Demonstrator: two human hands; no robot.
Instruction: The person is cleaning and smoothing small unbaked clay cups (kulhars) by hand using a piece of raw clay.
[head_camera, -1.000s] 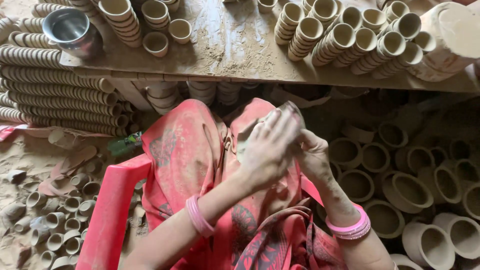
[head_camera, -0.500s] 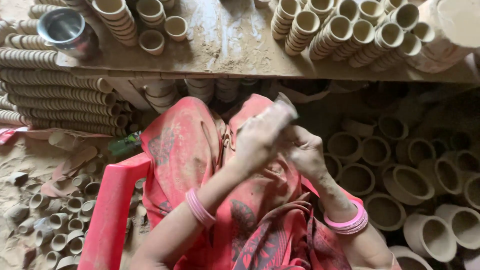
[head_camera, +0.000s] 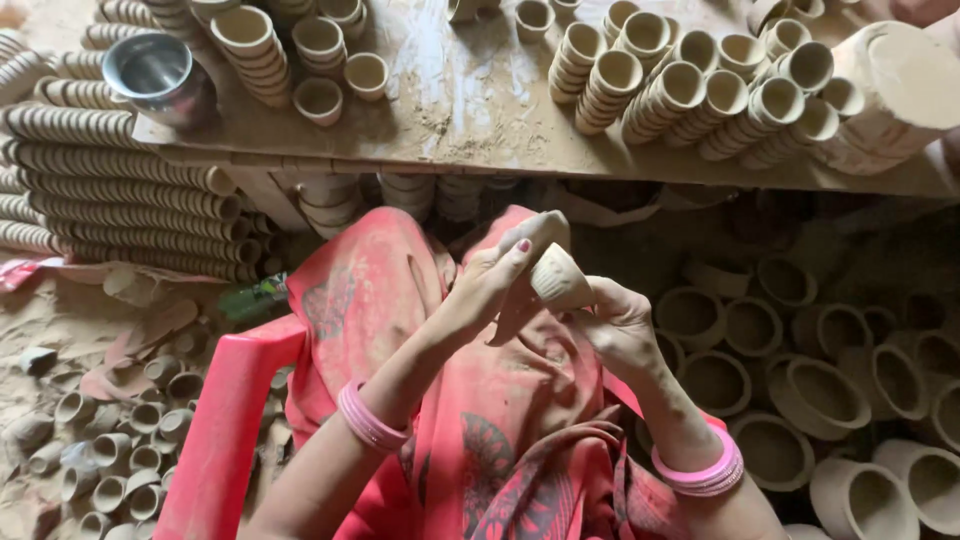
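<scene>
**Hands on one small clay cup**

Fingers of both hands close on a single clay cup (head_camera: 558, 280) at the centre of the frame: the left hand (head_camera: 500, 285) presses its fingers and thumb against the cup's left side, the right hand (head_camera: 620, 325) cradles it from below. The cup is pale, matte, tapered, with its narrow base pointing up and right. Each wrist carries a stack of pink bangles (head_camera: 372, 420). Below lies red patterned cloth over the lap, on a red plastic chair (head_camera: 225, 420). Across the top runs a dusty wooden plank (head_camera: 470, 110) bearing about ten leaning stacks of cups and one shiny steel pot (head_camera: 155, 72), upper left. Loose cups crowd the ground at both sides, too many to count.
</scene>
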